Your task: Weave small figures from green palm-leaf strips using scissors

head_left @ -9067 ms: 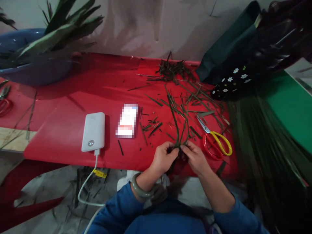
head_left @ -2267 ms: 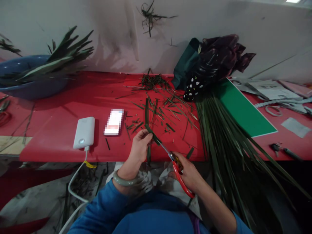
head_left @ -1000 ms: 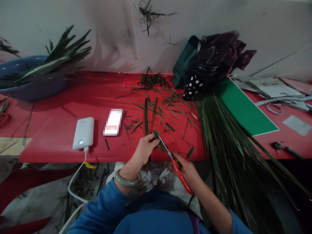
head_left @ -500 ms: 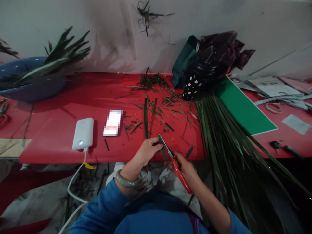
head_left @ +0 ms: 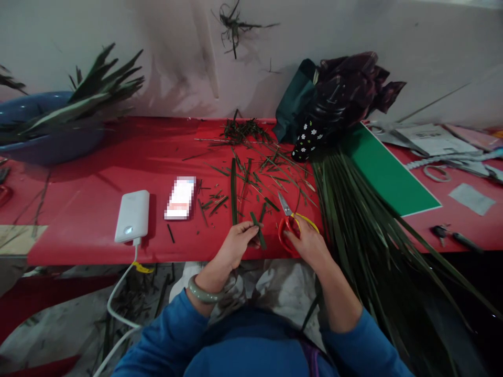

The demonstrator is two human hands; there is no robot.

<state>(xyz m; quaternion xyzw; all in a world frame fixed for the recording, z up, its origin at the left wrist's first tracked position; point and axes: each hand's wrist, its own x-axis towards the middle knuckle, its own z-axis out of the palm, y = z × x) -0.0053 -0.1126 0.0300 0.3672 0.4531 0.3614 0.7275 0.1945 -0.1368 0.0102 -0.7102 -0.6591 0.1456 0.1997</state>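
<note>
My left hand (head_left: 237, 244) is closed in a pinch on a short green leaf strip (head_left: 258, 229) at the near edge of the red table (head_left: 98, 173). A longer leaf blade (head_left: 233, 191) lies on the table just beyond it. My right hand (head_left: 309, 243) rests at the table edge with its fingers on the handles of the red and yellow scissors (head_left: 288, 220). The scissors lie flat on the table, blades pointing away and to the left. Leaf offcuts (head_left: 267, 167) are scattered behind both hands.
A white power bank (head_left: 132, 215) with a cable and a phone (head_left: 181, 197) lie to the left. A blue basin (head_left: 43, 133) of leaves stands far left. A bundle of long leaves (head_left: 353, 209), a green sheet (head_left: 389, 178) and a dark bag (head_left: 334, 102) are on the right.
My right hand held the scissors up against the strip before. Now it has moved right and lowered them flat onto the table. My left hand still pinches the strip.
</note>
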